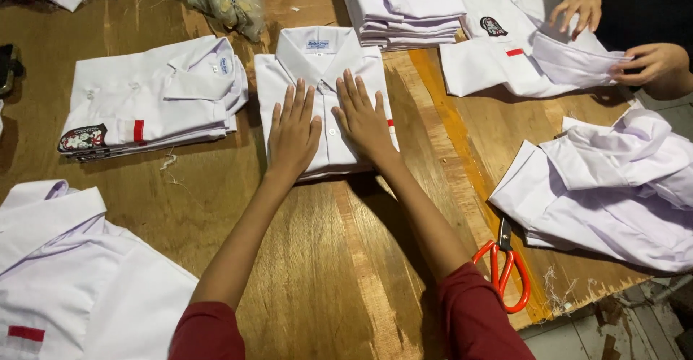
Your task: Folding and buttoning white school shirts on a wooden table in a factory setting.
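Note:
A folded white collared shirt (317,57) lies collar-up on the wooden table (339,259), in the upper middle of the head view. My left hand (292,132) rests flat on its left half, fingers spread and pointing away. Beside it, my right hand (363,120) presses flat on the right half, near the button line. Neither hand holds anything. Both forearms reach out from dark red sleeves at the bottom edge.
A stack of folded white shirts (155,96) lies to the left, another stack (404,6) behind. Unfolded shirts sit at the right (613,194) and bottom left (65,280). Orange-handled scissors (503,266) lie near the table's right edge. Another person's hands (577,2) handle a shirt at the top right.

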